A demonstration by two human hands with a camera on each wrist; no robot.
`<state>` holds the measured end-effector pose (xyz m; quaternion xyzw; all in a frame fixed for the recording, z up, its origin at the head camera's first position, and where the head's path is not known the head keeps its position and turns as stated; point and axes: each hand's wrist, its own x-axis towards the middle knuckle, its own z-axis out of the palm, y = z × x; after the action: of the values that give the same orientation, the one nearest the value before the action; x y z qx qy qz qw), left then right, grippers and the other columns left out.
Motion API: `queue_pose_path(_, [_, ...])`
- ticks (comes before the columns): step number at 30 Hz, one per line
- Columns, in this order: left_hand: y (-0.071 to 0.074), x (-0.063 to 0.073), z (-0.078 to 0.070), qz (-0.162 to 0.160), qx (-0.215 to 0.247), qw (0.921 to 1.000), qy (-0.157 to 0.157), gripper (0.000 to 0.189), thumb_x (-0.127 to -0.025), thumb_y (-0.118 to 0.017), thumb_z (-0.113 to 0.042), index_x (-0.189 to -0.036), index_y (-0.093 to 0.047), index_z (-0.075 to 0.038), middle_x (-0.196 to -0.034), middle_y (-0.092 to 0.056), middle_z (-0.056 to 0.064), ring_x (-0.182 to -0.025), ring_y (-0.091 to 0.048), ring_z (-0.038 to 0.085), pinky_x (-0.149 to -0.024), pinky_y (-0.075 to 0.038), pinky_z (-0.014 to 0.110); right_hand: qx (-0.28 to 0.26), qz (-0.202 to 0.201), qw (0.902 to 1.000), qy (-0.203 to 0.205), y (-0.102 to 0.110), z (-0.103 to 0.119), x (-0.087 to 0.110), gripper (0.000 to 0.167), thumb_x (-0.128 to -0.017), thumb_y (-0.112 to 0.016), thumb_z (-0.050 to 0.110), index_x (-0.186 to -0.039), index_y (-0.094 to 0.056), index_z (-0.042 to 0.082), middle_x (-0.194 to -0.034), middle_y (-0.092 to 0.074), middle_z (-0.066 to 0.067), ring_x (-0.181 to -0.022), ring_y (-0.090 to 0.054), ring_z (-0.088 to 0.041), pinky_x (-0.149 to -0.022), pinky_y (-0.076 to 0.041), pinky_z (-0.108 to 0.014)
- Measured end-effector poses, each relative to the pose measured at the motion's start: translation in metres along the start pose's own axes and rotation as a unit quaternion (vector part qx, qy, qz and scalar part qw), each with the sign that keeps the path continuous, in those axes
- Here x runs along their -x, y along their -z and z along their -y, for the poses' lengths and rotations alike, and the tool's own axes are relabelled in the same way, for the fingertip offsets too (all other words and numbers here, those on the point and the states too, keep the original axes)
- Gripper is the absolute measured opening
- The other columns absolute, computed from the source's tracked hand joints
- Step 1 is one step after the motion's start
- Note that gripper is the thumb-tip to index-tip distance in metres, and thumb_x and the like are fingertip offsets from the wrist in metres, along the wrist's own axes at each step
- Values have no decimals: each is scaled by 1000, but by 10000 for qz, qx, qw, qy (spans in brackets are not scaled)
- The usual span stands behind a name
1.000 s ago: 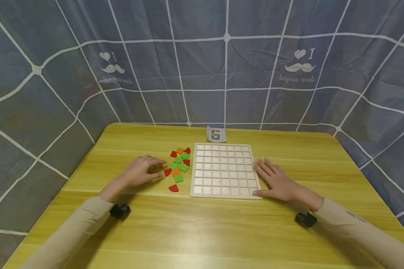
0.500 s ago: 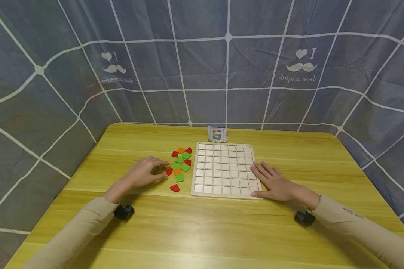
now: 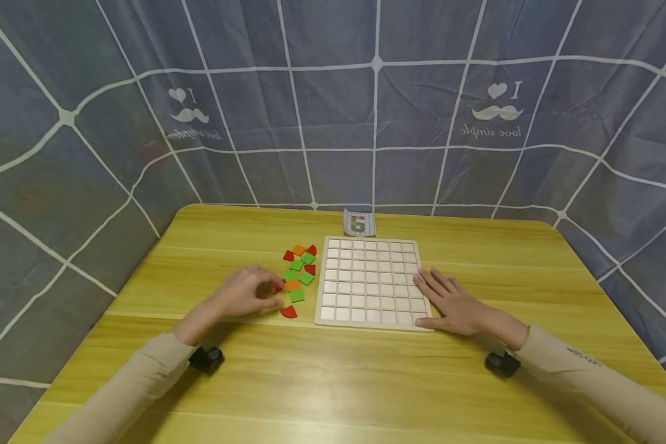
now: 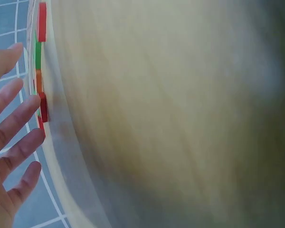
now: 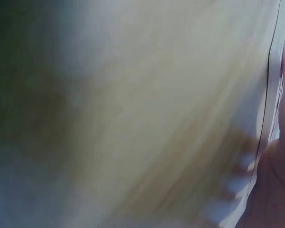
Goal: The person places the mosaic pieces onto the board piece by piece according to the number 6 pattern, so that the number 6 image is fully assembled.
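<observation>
Right hand (image 3: 456, 305) rests, fingers spread, on the board (image 3: 372, 282).

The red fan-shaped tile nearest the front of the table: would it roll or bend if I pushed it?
The red fan-shaped tile lies flat, so it would probably slide, not roll, across the yellow wood-grain tabletop. Its crisp, uncurled edges suggest it's stiff.

Your left hand (image 3: 244, 292) is at a partly hidden red piece (image 3: 279, 288) on the wooden surface (image 3: 311, 382), beside more flat pieces (image 3: 297, 296) in green, orange and red. Your right hand (image 3: 459, 308) lies with fingers extended over the right edge of the gridded board (image 3: 370, 283). Behind the board, a curled card (image 3: 359, 223) shows a coloured pattern.
</observation>
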<state>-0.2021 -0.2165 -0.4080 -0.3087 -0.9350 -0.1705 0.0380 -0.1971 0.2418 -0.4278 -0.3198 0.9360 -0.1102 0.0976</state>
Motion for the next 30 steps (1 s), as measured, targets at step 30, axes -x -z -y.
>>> queue_pose_path(30, [-8, -1, -17, 314, -32, 9993, -200, 24, -78, -77, -43, -89, -74, -22, -72, -57, -11, -62, -44, -1, -52, -35, 17, -96, -83, 9998, 168, 1, 0, 2, 88, -92, -55, 52, -154, -15, 3, -158, -10, -25, -144, -8, -49, -109, -11, -69])
